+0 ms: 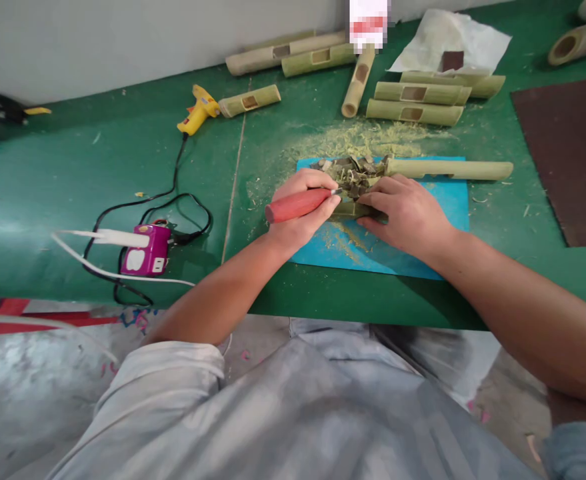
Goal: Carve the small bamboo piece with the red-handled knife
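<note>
My left hand (300,207) is closed around a carving tool with a thick red handle (295,205). A short bit of metal shows at its front; the tip is hard to make out. My right hand (405,213) grips a short green bamboo piece (349,211), thumb on the near side and fingers over the far side. The piece lies over a blue sheet (423,257), and its right end is hidden under the hand. Just beyond both hands is a heap of dark bamboo chips (355,170). A longer pale bamboo tube (465,169) lies right of the heap.
Several notched bamboo tubes (413,113) lie at the back of the green table (253,287). To the left are a yellow glue gun (200,110), a purple power adapter (147,248) and loose cords. A dark brown board (573,153) lies right; sawdust (373,141) is scattered behind the sheet.
</note>
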Demonstrator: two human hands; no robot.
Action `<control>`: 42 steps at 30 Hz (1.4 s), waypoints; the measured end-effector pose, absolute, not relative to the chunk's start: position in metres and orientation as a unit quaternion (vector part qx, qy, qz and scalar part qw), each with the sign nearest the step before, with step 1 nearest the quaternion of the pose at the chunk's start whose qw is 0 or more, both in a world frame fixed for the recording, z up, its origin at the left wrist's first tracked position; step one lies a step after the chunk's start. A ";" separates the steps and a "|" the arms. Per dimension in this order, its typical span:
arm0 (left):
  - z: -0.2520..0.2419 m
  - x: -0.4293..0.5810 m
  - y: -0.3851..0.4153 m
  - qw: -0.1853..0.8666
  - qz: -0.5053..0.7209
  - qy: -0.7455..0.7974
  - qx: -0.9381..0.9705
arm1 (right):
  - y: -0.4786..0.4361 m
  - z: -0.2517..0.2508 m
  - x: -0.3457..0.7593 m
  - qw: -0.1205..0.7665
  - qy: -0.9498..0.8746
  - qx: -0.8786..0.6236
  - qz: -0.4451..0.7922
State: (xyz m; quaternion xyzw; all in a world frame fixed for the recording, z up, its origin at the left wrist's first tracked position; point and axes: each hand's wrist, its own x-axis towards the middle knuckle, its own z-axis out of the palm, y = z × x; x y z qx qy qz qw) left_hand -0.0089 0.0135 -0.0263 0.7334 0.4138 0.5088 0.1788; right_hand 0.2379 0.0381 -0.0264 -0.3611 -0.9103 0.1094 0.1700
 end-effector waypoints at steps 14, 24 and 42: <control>-0.018 -0.009 0.004 0.172 0.539 0.336 0.753 | 0.046 -0.027 0.238 0.178 -0.921 -0.304 0.167; -0.028 -0.009 0.011 0.255 0.603 0.327 0.682 | 0.050 -0.027 0.239 0.173 -0.935 -0.252 0.181; -0.020 -0.008 0.015 0.364 0.521 0.393 0.664 | 0.050 -0.023 0.237 0.191 -0.916 -0.288 0.205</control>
